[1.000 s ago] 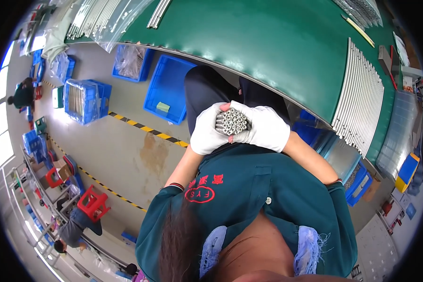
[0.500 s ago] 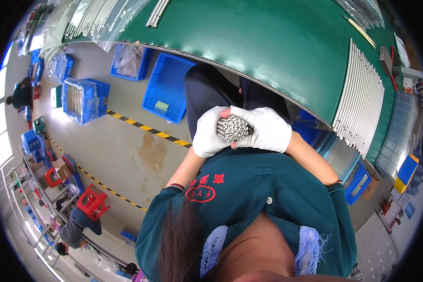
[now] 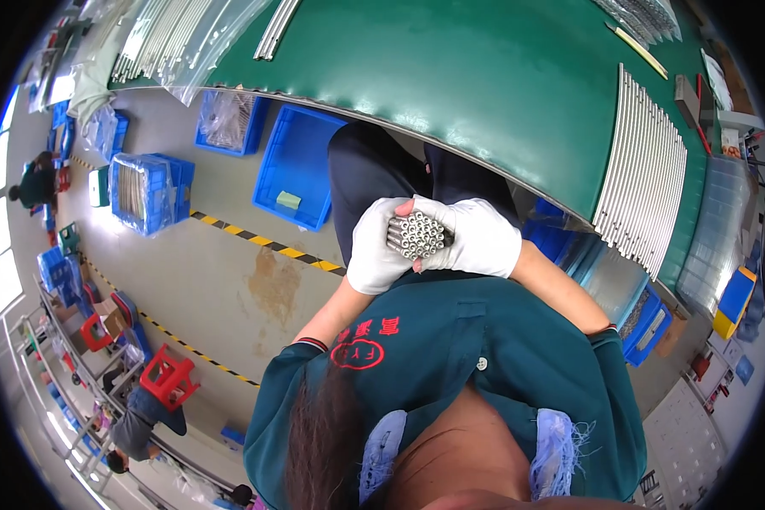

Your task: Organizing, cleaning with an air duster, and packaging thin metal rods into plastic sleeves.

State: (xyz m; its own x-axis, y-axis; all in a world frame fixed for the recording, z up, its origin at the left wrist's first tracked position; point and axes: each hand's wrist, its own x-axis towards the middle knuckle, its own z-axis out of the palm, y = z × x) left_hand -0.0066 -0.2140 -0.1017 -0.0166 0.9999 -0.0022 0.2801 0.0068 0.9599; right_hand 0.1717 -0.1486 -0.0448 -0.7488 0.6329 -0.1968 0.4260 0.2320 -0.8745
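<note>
A round bundle of thin metal tubes (image 3: 418, 235) is clasped between my two gloved hands, its hollow ends facing up. My left hand (image 3: 375, 246), in a white glove with bare fingertips showing, wraps the bundle's left side. Around its right side curls my right hand (image 3: 484, 237), gloved the same way. The bundle sits over my lap, in front of the green table's near edge. How far the tubes extend below my hands is hidden.
On the green table (image 3: 450, 68) a row of metal tubes (image 3: 642, 170) lies at right, a few more tubes (image 3: 276, 30) at far left, and a yellow-handled tool (image 3: 637, 51) at far right. Blue crates (image 3: 293, 161) stand on the floor at left. Co-workers (image 3: 136, 425) are farther off.
My hands keep the same hold on the tube bundle. The whole view has shifted slightly, with the table and crates a little lower and farther left.
</note>
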